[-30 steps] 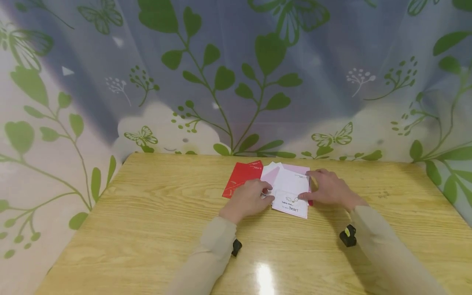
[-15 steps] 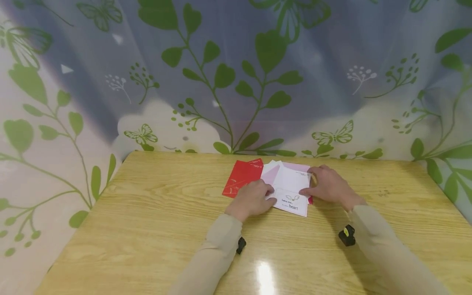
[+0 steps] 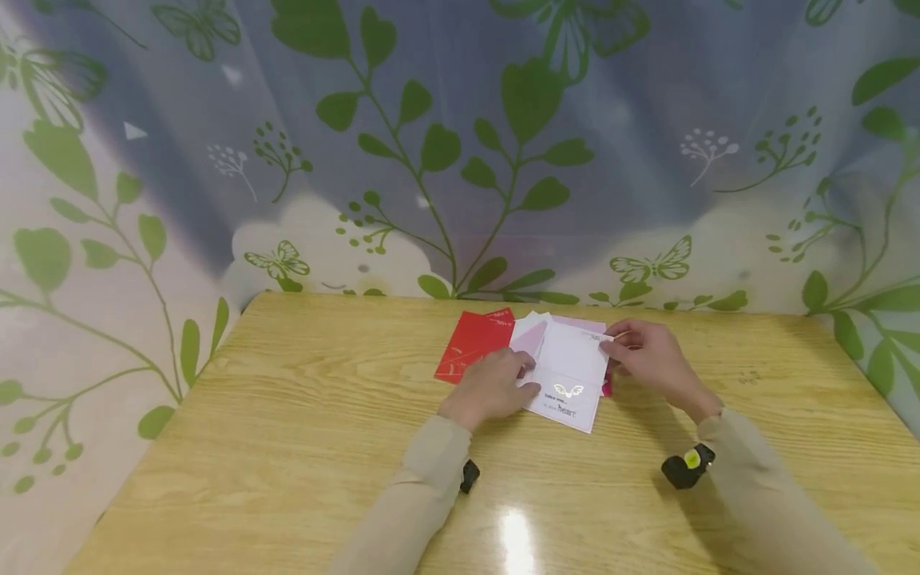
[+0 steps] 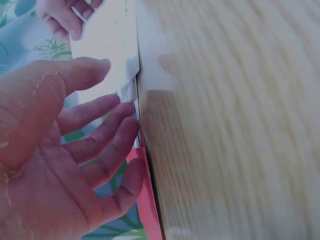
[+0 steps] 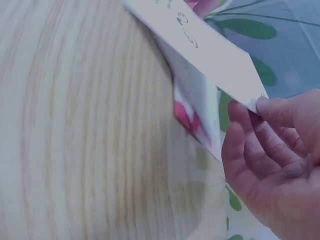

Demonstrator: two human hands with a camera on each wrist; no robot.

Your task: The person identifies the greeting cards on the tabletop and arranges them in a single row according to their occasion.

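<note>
A white card (image 3: pixel 568 363), printed with small wings and the word "heart", lies over other cards near the table's far side. My right hand (image 3: pixel 657 363) pinches its upper right corner between thumb and fingertips. In the right wrist view the card (image 5: pixel 220 55) is raised and tilted above another card with red print (image 5: pixel 192 107). On the left, my left hand (image 3: pixel 492 387) rests at the cards' lower left edge, its fingers loosely bent. The left wrist view shows its thumb (image 4: pixel 90 72) apart from the fingers, with nothing pinched between them.
Red cards (image 3: pixel 474 343) lie fanned to the left of the white one, partly behind my left hand. Pale pink paper (image 3: pixel 589 325) shows behind the white card. The wooden table (image 3: pixel 309 423) ends at a leaf-patterned curtain (image 3: pixel 460 160).
My right hand's thumb has shifted up to the white card's upper right corner. That card has lifted and tilted slightly, while the left hand moved a little right early on.
</note>
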